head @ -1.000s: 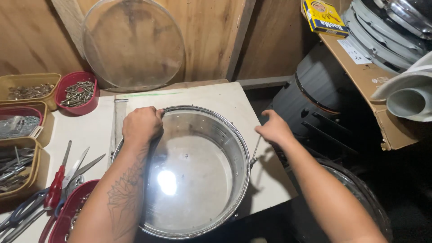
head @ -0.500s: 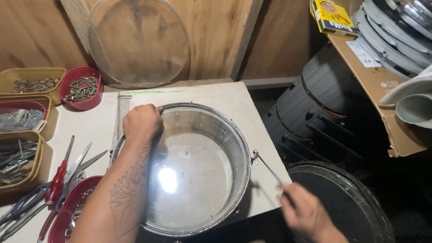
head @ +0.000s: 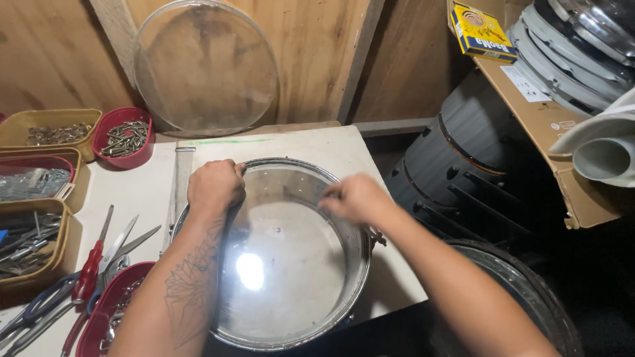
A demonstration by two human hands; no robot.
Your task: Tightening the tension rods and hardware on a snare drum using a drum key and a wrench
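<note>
A shallow metal drum (head: pixel 291 264) with a clear glossy head lies flat on a white board (head: pixel 331 149). My left hand (head: pixel 215 186) is closed over the drum's chrome rim (head: pixel 360 264) at its far left side, and the tattooed forearm reaches along the left edge. Over the right half of the drum head hovers my right hand (head: pixel 356 198), just inside the rim. Its fingers are curled and pinched together. That hand is blurred, so I cannot tell whether anything is in it.
A clear round drum head (head: pixel 205 66) leans on the wooden wall. Left of the drum are a red bowl of screws (head: pixel 124 137), trays of metal parts (head: pixel 40 172), scissors and red-handled pliers (head: pixel 92 264). Black drum shells (head: pixel 463 172) and a cardboard box (head: pixel 549 125) stand at the right.
My right hand went from the drum's right edge down to the lower right with a thin rod, then came back up over the drum head. The left hand stayed on the rim.
</note>
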